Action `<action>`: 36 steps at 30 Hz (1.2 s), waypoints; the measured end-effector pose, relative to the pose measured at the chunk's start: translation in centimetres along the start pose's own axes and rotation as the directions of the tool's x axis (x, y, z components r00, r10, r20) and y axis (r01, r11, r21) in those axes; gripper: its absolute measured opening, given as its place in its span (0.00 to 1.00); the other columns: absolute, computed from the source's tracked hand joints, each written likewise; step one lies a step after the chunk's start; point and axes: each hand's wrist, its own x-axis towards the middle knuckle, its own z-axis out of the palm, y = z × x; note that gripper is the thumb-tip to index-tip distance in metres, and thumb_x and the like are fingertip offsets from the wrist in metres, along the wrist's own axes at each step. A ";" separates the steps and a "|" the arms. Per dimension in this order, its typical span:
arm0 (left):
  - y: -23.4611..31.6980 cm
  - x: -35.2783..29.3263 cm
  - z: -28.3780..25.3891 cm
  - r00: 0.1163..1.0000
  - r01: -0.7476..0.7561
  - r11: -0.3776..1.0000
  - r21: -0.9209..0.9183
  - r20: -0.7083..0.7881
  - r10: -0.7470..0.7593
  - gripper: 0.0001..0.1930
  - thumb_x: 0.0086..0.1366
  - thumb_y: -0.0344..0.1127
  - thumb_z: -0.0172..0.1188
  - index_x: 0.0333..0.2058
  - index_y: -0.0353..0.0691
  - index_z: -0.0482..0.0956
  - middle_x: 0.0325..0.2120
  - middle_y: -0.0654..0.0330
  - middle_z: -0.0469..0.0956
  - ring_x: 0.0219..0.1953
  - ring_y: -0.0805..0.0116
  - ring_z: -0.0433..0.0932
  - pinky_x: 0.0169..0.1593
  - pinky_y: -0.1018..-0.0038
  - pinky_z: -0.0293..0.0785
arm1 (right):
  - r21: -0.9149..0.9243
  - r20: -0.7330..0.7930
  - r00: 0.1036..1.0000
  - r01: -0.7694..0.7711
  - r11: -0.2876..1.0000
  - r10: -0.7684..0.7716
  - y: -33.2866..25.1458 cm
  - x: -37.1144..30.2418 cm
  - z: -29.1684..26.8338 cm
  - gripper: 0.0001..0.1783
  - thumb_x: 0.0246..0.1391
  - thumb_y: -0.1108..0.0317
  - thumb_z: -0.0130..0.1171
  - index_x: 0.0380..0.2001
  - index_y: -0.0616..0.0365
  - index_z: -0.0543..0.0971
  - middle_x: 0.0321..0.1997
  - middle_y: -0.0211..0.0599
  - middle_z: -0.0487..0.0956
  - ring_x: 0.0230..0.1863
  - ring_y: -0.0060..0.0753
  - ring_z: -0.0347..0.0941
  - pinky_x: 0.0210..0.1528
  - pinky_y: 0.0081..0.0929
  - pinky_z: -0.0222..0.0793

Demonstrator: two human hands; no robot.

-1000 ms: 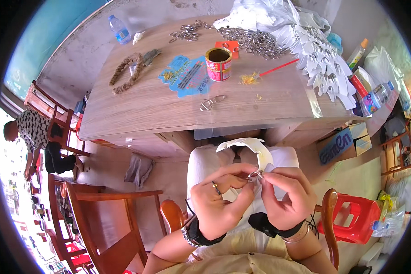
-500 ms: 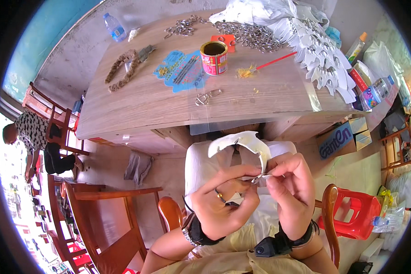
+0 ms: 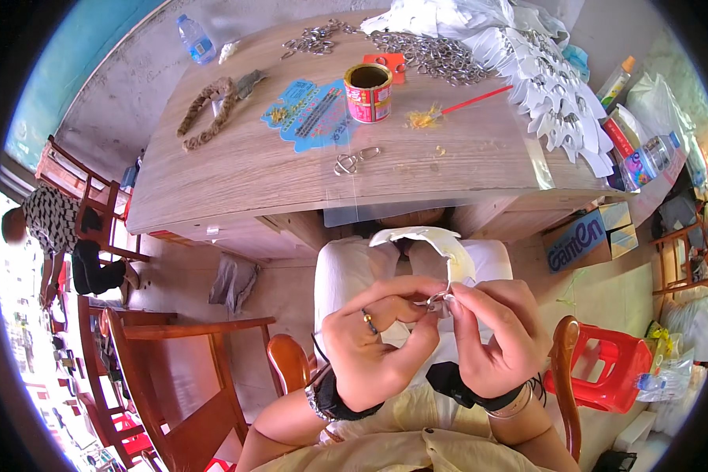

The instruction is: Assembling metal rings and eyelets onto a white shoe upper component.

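Over my lap, a curved white strip [image 3: 456, 256] with a scalloped edge arches away from my fingertips. A small silvery metal ring [image 3: 437, 299] is at its near end, between both hands. My left hand [image 3: 381, 338] is closed, its thumb and forefinger pinching the ring from the left. From the right, my right hand [image 3: 499, 338] pinches the strip's end beside the ring with thumb and forefinger. The fingertips partly hide where strip and ring meet, so I cannot tell whether the ring passes through the strip.
On the desk [image 3: 244, 173] ahead stand an open can [image 3: 368, 93] and a blue card [image 3: 307, 114]. A few loose rings [image 3: 355, 160] lie near its front edge. Behind are a ring pile [image 3: 429, 55] and white pieces with rings [image 3: 558, 102]. A red stool [image 3: 606, 370] is at right.
Both hands have shifted slightly and the strip's arch sits a little farther right. More of the metal ring now shows between my fingertips. My right wrist has turned.
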 end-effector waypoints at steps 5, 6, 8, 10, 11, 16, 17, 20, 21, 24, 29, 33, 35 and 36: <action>0.2 -0.1 -0.2 1.000 -0.024 0.999 0.036 0.020 0.023 0.04 0.49 0.16 0.58 0.23 0.30 0.74 0.38 0.48 0.80 0.35 0.67 0.79 0.38 0.75 0.76 | 0.102 -0.012 0.998 -0.065 0.993 0.066 0.0 -0.2 -0.3 0.15 0.41 0.83 0.64 0.36 0.60 0.81 0.28 0.37 0.78 0.26 0.33 0.74 0.27 0.23 0.69; 0.2 -0.1 -0.2 0.999 -0.043 0.999 0.031 0.003 0.043 0.03 0.49 0.17 0.59 0.22 0.30 0.75 0.37 0.50 0.80 0.33 0.69 0.80 0.37 0.76 0.76 | 0.147 -0.018 0.995 -0.098 0.984 0.102 0.0 -0.2 -0.3 0.14 0.42 0.83 0.63 0.35 0.61 0.80 0.28 0.38 0.79 0.26 0.32 0.75 0.28 0.23 0.70; -0.1 0.1 -0.1 0.996 -0.080 0.997 0.022 -0.032 0.080 0.02 0.50 0.19 0.61 0.22 0.31 0.77 0.35 0.54 0.82 0.29 0.71 0.81 0.34 0.78 0.77 | 0.216 -0.019 0.984 -0.170 0.962 0.178 -0.3 -0.1 -0.3 0.11 0.43 0.83 0.62 0.33 0.63 0.80 0.29 0.39 0.79 0.27 0.30 0.75 0.29 0.22 0.70; 0.0 0.0 -0.1 0.998 -0.060 0.998 0.008 -0.027 0.061 0.02 0.49 0.19 0.61 0.21 0.31 0.77 0.35 0.54 0.82 0.29 0.71 0.81 0.34 0.77 0.78 | 0.272 -0.011 0.971 -0.227 0.935 0.239 -0.6 -0.1 -0.4 0.08 0.45 0.83 0.62 0.32 0.64 0.79 0.29 0.40 0.79 0.28 0.28 0.75 0.29 0.21 0.70; 0.1 -0.1 -0.1 0.998 -0.051 0.999 0.000 -0.024 0.051 0.03 0.49 0.19 0.61 0.21 0.31 0.76 0.35 0.54 0.82 0.29 0.71 0.81 0.34 0.77 0.78 | 0.294 -0.005 0.965 -0.249 0.923 0.262 -0.6 -0.1 -0.4 0.07 0.46 0.83 0.61 0.31 0.65 0.78 0.29 0.40 0.79 0.28 0.28 0.75 0.29 0.20 0.70; 0.0 -0.3 -0.2 0.999 -0.032 0.999 -0.044 -0.004 0.032 0.04 0.48 0.20 0.61 0.20 0.31 0.75 0.36 0.53 0.82 0.30 0.70 0.82 0.34 0.77 0.78 | 0.348 0.028 0.950 -0.300 0.888 0.310 -0.7 0.0 -0.6 0.06 0.47 0.82 0.61 0.30 0.65 0.77 0.28 0.38 0.78 0.27 0.27 0.74 0.30 0.19 0.68; 0.1 -0.4 -0.2 1.000 -0.019 0.999 -0.041 0.003 0.019 0.04 0.48 0.20 0.62 0.20 0.30 0.75 0.36 0.53 0.82 0.30 0.70 0.82 0.35 0.77 0.78 | 0.340 0.035 0.947 -0.311 0.888 0.319 -0.8 0.1 -0.6 0.06 0.47 0.82 0.61 0.30 0.65 0.76 0.28 0.38 0.78 0.27 0.28 0.73 0.31 0.19 0.68; 0.1 -0.2 -0.4 0.997 -0.069 0.997 -0.041 0.023 0.070 0.04 0.48 0.20 0.61 0.19 0.30 0.74 0.36 0.52 0.82 0.30 0.70 0.81 0.34 0.77 0.77 | 0.273 0.040 0.959 -0.279 0.921 0.279 -0.9 0.3 -0.8 0.06 0.47 0.81 0.61 0.29 0.64 0.76 0.28 0.38 0.78 0.27 0.32 0.73 0.31 0.22 0.68; 0.2 -0.3 -0.4 0.998 -0.063 0.997 -0.041 0.026 0.064 0.04 0.48 0.20 0.61 0.19 0.30 0.75 0.36 0.52 0.81 0.30 0.70 0.81 0.34 0.77 0.77 | 0.243 0.039 0.967 -0.255 0.936 0.254 -0.9 0.4 -0.8 0.06 0.46 0.81 0.61 0.29 0.63 0.75 0.27 0.38 0.78 0.28 0.33 0.73 0.32 0.24 0.68; 0.3 -0.4 -0.4 0.998 -0.048 0.998 -0.045 0.027 0.049 0.02 0.47 0.19 0.61 0.20 0.29 0.76 0.36 0.52 0.81 0.29 0.71 0.81 0.33 0.78 0.77 | 0.230 0.049 0.973 -0.232 0.945 0.227 -0.9 0.7 -0.9 0.07 0.45 0.81 0.62 0.28 0.62 0.75 0.27 0.38 0.77 0.28 0.37 0.71 0.32 0.27 0.66; 0.3 -0.2 -0.4 0.996 -0.076 0.996 -0.039 0.037 0.077 0.02 0.47 0.19 0.60 0.22 0.30 0.79 0.36 0.52 0.81 0.29 0.71 0.81 0.33 0.78 0.77 | 0.163 0.064 0.986 -0.166 0.973 0.157 -0.5 1.2 -1.1 0.09 0.42 0.82 0.62 0.27 0.60 0.74 0.25 0.36 0.76 0.27 0.35 0.69 0.31 0.26 0.64; 0.2 -0.2 -0.4 0.994 -0.098 0.995 -0.028 0.041 0.100 0.02 0.47 0.18 0.60 0.22 0.30 0.78 0.36 0.52 0.81 0.29 0.71 0.81 0.32 0.78 0.77 | 0.189 0.115 0.971 -0.228 0.955 0.209 -0.4 1.0 -1.1 0.10 0.41 0.82 0.62 0.27 0.59 0.74 0.24 0.34 0.74 0.26 0.34 0.67 0.31 0.25 0.63; -0.1 -0.1 -0.5 0.992 -0.112 0.994 -0.014 0.048 0.112 0.02 0.47 0.18 0.60 0.21 0.30 0.78 0.36 0.52 0.81 0.29 0.71 0.81 0.32 0.78 0.77 | 0.182 0.126 0.968 -0.237 0.954 0.216 -0.3 1.2 -1.2 0.11 0.41 0.82 0.62 0.27 0.59 0.73 0.26 0.35 0.73 0.27 0.34 0.67 0.31 0.25 0.62; 0.1 -0.1 -0.5 0.995 -0.088 0.996 -0.020 0.050 0.089 0.02 0.47 0.18 0.60 0.21 0.30 0.78 0.36 0.52 0.81 0.29 0.71 0.81 0.32 0.78 0.78 | 0.180 0.132 0.967 -0.240 0.954 0.218 -0.3 1.3 -1.3 0.11 0.41 0.82 0.62 0.28 0.58 0.73 0.27 0.35 0.73 0.27 0.34 0.67 0.32 0.25 0.62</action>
